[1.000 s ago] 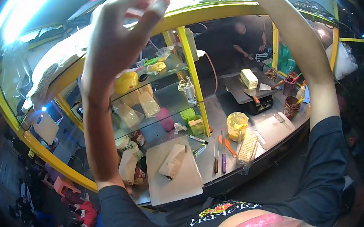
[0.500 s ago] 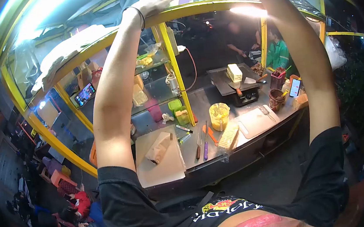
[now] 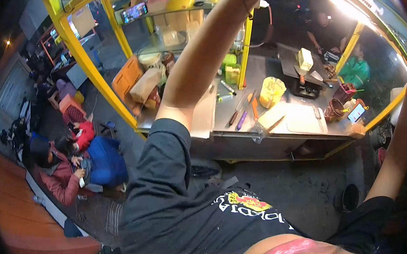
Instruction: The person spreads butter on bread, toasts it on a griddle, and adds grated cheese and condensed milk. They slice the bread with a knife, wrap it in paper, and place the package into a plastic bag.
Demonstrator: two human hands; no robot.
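Nearest is the person's black shirt (image 3: 187, 216) with a printed logo. Both arms go up and out of the frame – the left arm (image 3: 206, 58) crosses in front of the cart, the right arm (image 3: 405, 137) rises along the right edge. The hands are not visible, so the fingers cannot be told. Behind, the metal counter (image 3: 259, 97) holds a yellow tub (image 3: 272, 91), a white cutting board (image 3: 305, 118) and knives (image 3: 239, 116) – farther, a yellow frame (image 3: 84, 60) with shelves

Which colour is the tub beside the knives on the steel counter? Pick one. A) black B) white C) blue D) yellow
D: the tub looks yellow and stands on the steel counter, just right of the knives that lie there.
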